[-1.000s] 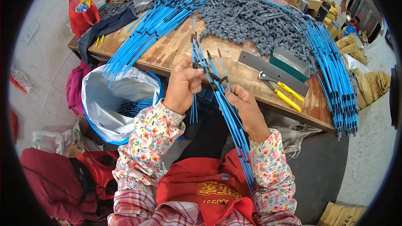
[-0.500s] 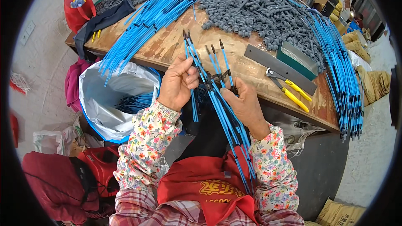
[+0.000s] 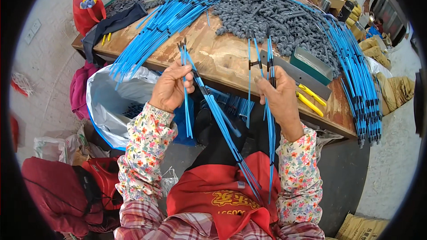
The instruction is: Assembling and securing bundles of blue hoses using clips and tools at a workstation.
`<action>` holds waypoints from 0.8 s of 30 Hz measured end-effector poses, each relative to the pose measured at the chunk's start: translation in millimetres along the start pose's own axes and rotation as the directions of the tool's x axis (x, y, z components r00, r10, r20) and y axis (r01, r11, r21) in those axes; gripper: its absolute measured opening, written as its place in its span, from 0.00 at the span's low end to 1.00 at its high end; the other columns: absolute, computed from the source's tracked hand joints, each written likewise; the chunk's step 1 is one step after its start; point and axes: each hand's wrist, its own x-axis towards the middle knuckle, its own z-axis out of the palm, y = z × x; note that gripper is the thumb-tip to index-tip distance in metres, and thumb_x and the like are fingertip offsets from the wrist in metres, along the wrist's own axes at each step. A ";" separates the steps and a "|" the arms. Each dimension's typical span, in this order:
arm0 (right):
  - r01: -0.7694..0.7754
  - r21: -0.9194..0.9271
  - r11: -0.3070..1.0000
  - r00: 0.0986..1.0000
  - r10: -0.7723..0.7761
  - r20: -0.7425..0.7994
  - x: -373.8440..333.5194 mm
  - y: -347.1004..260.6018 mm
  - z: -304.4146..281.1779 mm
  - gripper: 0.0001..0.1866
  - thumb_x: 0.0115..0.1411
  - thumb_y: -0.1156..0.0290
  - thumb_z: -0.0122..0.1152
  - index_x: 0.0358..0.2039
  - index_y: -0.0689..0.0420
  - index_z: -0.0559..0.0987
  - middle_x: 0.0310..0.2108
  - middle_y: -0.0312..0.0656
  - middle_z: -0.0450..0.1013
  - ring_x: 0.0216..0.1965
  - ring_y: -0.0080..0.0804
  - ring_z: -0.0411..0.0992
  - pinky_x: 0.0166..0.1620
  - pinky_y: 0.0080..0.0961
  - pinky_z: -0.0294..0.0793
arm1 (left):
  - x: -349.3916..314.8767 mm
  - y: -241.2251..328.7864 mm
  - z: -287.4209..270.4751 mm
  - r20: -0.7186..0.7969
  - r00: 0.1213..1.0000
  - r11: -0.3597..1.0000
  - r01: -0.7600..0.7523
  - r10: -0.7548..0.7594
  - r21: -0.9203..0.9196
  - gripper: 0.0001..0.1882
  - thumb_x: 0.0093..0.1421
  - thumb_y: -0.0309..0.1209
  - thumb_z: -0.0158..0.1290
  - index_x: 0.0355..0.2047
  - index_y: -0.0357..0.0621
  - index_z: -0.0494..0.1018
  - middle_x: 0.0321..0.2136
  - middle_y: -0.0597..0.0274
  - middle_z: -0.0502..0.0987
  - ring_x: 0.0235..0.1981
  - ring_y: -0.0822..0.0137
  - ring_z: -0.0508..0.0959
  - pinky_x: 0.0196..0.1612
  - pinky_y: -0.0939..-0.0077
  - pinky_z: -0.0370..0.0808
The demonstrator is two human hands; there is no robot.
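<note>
Hands moved apart since the earlier frame, blue rods now split in two bunches. Wooden table (image 3: 218, 58), patchy worn top; on it, mound of grey ribbed plastic pieces (image 3: 275, 29). Crinkled silver-lined bag (image 3: 98, 102), round mouth, at table's near-left edge. Left bunch (image 3: 219, 118), slim straight rods, black-banded, in front of table, pinched by left hand (image 3: 172, 85). Right bunch (image 3: 271, 135), same rods, tips over table, gripped by right hand (image 3: 279, 95). Oblong green box (image 3: 312, 70) on table's right; smooth yellow handles (image 3: 310, 101) at its near-right edge

L hand (image 3: 171, 86), R hand (image 3: 282, 97), both w/ blue rods (image 3: 221, 124)
</note>
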 end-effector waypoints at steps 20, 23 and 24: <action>0.017 0.081 0.997 0.898 -0.051 0.437 5.0 -58.1 63.8 0.11 0.60 0.65 0.56 0.30 0.62 0.74 0.16 0.34 0.68 0.12 0.17 0.65 0.15 0.14 0.63 | -26.5 12.9 27.5 0.115 0.982 0.988 -0.148 0.153 -0.049 0.14 0.59 0.20 0.48 0.46 0.40 0.68 0.42 0.51 0.76 0.42 0.63 0.77 0.47 0.64 0.75; -0.052 0.113 0.992 0.879 -0.008 0.476 12.7 -49.6 69.6 0.12 0.60 0.65 0.55 0.30 0.62 0.74 0.15 0.33 0.68 0.13 0.17 0.66 0.15 0.14 0.62 | -30.7 8.8 29.5 0.120 0.982 0.989 -0.145 0.148 -0.041 0.13 0.59 0.21 0.49 0.45 0.40 0.69 0.39 0.55 0.76 0.39 0.66 0.78 0.44 0.68 0.76; -0.050 0.110 0.993 0.878 -0.009 0.478 13.9 -47.5 71.2 0.12 0.60 0.65 0.55 0.30 0.62 0.74 0.15 0.33 0.68 0.13 0.17 0.66 0.15 0.14 0.62 | -29.5 6.5 33.4 0.076 0.982 0.985 -0.174 0.172 0.017 0.12 0.59 0.22 0.50 0.44 0.40 0.69 0.37 0.57 0.77 0.37 0.67 0.78 0.41 0.69 0.76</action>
